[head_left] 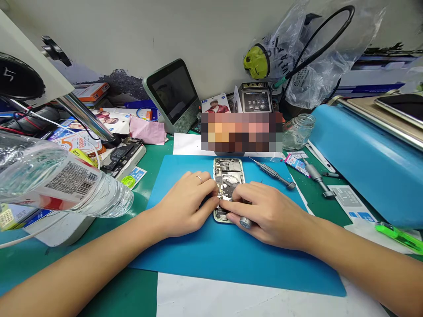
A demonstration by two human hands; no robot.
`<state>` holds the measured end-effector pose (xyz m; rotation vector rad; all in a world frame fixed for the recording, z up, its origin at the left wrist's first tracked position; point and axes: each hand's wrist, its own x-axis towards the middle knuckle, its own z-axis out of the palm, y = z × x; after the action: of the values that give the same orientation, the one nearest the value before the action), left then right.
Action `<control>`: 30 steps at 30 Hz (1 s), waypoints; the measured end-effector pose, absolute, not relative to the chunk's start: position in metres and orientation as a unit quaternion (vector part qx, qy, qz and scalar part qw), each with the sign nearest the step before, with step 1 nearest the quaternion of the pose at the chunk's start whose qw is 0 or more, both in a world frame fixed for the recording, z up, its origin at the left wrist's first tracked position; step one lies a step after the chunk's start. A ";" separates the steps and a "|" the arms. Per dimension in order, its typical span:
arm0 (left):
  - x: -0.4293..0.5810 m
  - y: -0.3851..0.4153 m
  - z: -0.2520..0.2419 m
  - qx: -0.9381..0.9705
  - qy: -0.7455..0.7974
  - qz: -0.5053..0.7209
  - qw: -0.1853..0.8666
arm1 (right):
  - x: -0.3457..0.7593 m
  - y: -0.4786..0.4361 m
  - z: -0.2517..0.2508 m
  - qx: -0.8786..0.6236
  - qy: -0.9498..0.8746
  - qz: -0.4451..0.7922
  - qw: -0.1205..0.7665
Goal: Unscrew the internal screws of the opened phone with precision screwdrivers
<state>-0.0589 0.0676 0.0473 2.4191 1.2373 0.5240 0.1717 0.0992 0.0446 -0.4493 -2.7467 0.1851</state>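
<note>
An opened smartphone [228, 178] with its inner parts showing lies on a blue work mat [211, 255]. My left hand [188, 202], a ring on one finger, rests at the phone's left edge. Its fingers are bent and pressed together over the phone's lower middle; what they pinch, if anything, is hidden. From the right, my right hand [267, 213] reaches over the phone, its index fingertip touching the inner parts near the left fingertips. The grey end of a screwdriver [245, 222] sticks out between its curled fingers; the rest is covered by the hand.
Another screwdriver [272, 173] lies on the mat's upper right, and a third screwdriver [317, 178] beside it on the table. A water bottle [72, 176] juts in at left. A glass jar [299, 132], a smart display [173, 94] and a green utility knife [398, 237] stand or lie around.
</note>
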 end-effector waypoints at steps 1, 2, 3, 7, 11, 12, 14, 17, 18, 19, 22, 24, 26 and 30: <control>-0.059 0.068 0.047 0.859 0.439 0.185 0.185 | 0.172 0.099 0.044 -0.159 -0.969 0.065 0.174; -0.059 0.068 0.047 0.860 0.439 0.184 0.184 | 0.172 0.100 0.044 -0.160 -0.969 0.065 0.174; -0.059 0.068 0.047 0.860 0.439 0.183 0.182 | 0.172 0.100 0.044 -0.160 -0.969 0.064 0.175; -0.059 0.067 0.047 0.862 0.440 0.181 0.174 | 0.172 0.100 0.043 -0.159 -0.969 0.062 0.179; -0.059 0.066 0.046 0.862 0.444 0.182 0.161 | 0.172 0.099 0.044 -0.160 -0.967 0.061 0.187; -0.059 0.066 0.046 0.863 0.445 0.181 0.158 | 0.172 0.099 0.044 -0.161 -0.967 0.063 0.188; -0.060 0.066 0.046 0.865 0.444 0.178 0.153 | 0.172 0.099 0.044 -0.160 -0.966 0.066 0.190; -0.060 0.066 0.046 0.867 0.443 0.172 0.148 | 0.172 0.099 0.044 -0.160 -0.966 0.067 0.189; -0.060 0.066 0.047 0.868 0.443 0.170 0.146 | 0.172 0.099 0.045 -0.160 -0.967 0.067 0.188; -0.060 0.066 0.047 0.868 0.445 0.169 0.143 | 0.172 0.099 0.045 -0.160 -0.967 0.068 0.187; -0.060 0.066 0.048 0.868 0.450 0.165 0.134 | 0.172 0.098 0.045 -0.163 -0.967 0.069 0.182; -0.060 0.066 0.049 0.868 0.451 0.162 0.129 | 0.172 0.098 0.045 -0.166 -0.967 0.069 0.180; -0.060 0.066 0.049 0.870 0.450 0.158 0.126 | 0.172 0.098 0.045 -0.166 -0.967 0.071 0.181; -0.059 0.066 0.050 0.872 0.449 0.151 0.121 | 0.172 0.098 0.045 -0.171 -0.966 0.076 0.180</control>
<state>-0.0592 0.0660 0.0498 2.5480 1.3112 0.4407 0.1719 0.0981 0.0453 -0.4821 -2.7284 0.2151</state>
